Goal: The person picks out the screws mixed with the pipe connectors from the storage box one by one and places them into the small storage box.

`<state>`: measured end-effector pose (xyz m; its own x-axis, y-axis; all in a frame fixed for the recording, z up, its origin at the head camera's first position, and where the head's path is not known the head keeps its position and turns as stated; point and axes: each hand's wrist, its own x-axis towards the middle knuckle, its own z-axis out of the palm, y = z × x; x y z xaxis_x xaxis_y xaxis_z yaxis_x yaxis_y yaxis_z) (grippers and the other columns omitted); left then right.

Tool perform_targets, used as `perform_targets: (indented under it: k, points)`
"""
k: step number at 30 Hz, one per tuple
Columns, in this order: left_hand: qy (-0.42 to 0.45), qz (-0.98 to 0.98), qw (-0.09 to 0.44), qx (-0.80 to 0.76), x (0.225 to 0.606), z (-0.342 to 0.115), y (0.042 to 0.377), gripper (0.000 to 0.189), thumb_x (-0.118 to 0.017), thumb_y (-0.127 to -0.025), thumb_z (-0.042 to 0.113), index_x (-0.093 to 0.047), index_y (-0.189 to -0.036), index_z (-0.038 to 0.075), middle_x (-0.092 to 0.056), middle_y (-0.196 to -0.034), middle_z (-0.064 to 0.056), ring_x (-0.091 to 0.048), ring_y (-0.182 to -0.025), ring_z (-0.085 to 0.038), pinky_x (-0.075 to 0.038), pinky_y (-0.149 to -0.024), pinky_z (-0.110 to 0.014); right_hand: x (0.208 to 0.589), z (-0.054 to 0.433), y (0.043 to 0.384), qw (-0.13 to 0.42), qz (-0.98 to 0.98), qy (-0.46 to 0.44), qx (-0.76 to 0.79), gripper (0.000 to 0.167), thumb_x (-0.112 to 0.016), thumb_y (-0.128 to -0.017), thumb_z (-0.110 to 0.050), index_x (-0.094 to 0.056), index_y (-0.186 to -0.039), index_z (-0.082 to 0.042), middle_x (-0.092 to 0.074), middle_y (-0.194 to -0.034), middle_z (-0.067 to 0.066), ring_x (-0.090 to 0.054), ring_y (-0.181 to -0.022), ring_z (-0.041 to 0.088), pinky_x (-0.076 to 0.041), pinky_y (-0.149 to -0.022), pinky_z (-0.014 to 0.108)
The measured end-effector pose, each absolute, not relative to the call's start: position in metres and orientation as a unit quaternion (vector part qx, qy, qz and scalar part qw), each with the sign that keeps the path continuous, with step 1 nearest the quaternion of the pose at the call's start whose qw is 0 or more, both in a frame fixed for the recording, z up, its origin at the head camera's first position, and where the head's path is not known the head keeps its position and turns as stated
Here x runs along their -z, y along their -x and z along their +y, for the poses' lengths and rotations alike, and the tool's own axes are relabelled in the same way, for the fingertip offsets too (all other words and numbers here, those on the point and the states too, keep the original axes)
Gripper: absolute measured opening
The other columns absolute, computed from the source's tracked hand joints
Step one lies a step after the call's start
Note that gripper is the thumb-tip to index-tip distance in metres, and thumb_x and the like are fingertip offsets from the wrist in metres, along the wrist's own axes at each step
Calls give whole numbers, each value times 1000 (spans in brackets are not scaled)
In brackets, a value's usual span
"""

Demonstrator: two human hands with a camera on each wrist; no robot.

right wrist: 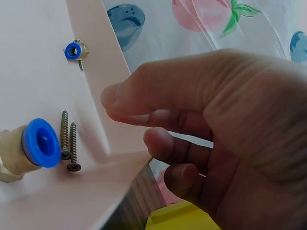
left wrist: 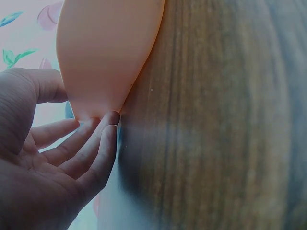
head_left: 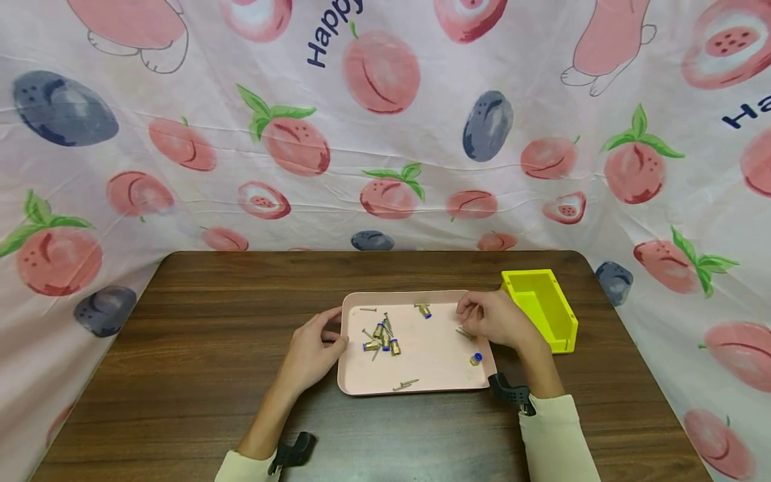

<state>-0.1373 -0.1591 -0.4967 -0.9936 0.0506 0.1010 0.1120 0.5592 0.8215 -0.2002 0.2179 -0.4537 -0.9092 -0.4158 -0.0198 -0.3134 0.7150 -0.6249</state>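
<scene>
A shallow pale pink tray holds several small screws and several brass push-in fittings with blue collars. At its left end my left hand grips the wall, the thumb at the rim and the fingertips against the outer face. Over the tray's right side hovers my right hand, fingers curled, thumb and index tips together. Nothing shows between those tips in the right wrist view. Two screws lie below them, beside a large-looking fitting; another fitting lies farther off.
A yellow bin stands just right of the tray, behind the right hand. The dark wood table is bordered by a fruit-print cloth at the back and sides. Dark wrist mounts sit on both forearms.
</scene>
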Motion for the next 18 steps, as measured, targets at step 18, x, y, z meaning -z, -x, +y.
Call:
perform_targets:
  k: [18]
  points:
    - [46,-884,38,464,499,-158,137,57,-74,-94,6,-64,-150,0,-72,-134,-17,-79,-99,-24,-63,-80,-36,461,204,201,61,950,201,233,21,-82,-84,1,-71,-95,-14,-66,-79,-4,-58,-71,15,-50,-68,33]
